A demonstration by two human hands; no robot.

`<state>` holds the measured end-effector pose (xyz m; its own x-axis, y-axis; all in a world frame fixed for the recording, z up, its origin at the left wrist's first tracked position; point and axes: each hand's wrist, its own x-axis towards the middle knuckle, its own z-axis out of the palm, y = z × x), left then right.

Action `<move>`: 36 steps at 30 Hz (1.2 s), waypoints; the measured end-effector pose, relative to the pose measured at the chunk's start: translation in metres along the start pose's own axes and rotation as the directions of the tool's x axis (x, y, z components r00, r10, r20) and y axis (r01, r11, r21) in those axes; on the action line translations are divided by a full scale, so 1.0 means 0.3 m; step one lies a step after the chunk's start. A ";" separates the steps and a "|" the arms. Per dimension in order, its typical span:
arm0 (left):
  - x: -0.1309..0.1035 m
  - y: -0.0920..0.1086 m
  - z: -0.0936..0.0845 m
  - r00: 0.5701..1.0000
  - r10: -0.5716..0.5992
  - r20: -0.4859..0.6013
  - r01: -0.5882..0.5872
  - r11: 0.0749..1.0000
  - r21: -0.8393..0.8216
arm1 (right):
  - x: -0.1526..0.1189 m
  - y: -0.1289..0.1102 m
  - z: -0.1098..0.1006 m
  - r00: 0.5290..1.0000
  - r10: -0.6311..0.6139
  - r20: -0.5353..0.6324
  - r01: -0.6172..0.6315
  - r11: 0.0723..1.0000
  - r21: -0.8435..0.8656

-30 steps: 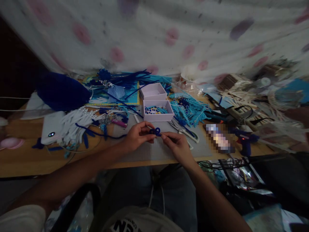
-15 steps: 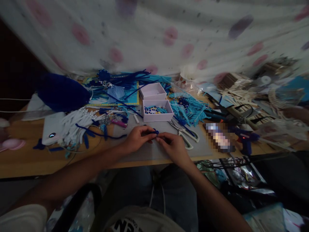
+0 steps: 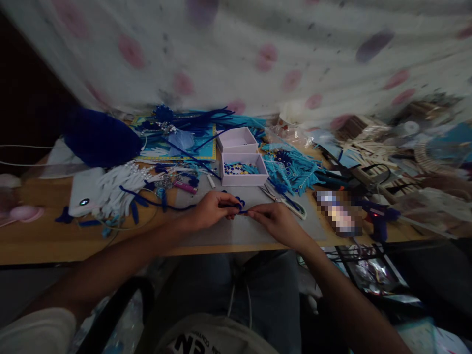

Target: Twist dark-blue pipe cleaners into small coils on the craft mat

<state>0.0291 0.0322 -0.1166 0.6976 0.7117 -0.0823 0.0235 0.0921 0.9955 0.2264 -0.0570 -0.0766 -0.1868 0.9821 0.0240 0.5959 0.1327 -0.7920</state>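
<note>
Shifted slightly away from left hand (image 3: 208,211) since the earlier frame, right hand (image 3: 278,221) pinches blue stem (image 3: 241,202) between them over grey mat (image 3: 210,236), left clamped beside its loops; uneven tugging could pull those loops out of shape.

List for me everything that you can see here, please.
curtain: one, white with pink spots, behind table
table: one, brown
mat: one, grey, under hands
open boxes: two, pale, centre; nearer holds beads
scissors: one, white-handled, right of boxes
glue gun: one, blue, right
lighter: one, purple-pink, left of mat's centre
spoon: one, pink, far left
white fuzzy pieces: many, left
turquoise pieces: many, right of boxes
small clutter: uncountable, mixed
looped fuzzy stem: one, dark blue, between hands
left hand, right hand: pinching it
</note>
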 end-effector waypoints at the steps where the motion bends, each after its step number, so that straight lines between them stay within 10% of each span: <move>1: 0.000 -0.001 -0.001 1.000 0.013 -0.001 -0.013 0.999 0.039 | -0.001 -0.001 0.002 1.000 -0.017 0.001 0.017 0.999 -0.052; 15: 0.007 0.025 -0.001 0.987 -0.147 -0.071 0.114 0.930 -0.350 | 0.001 0.029 0.106 0.955 0.080 -0.286 -0.049 0.993 0.111; 26: 0.000 0.027 0.011 0.984 -0.144 -0.102 0.105 0.943 -0.316 | 0.014 0.002 0.007 0.989 0.071 0.131 -0.100 0.968 0.230; 36: 0.001 0.030 0.002 0.980 -0.153 -0.128 0.110 0.951 -0.290 | 0.011 0.002 0.000 0.985 0.076 0.156 -0.132 0.911 0.390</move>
<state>0.0300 0.0329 -0.1076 0.5885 0.7724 -0.2387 -0.1081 0.3677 0.9236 0.2261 -0.0538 -0.0771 -0.2609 0.9563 -0.1316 0.2630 -0.0608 -0.9629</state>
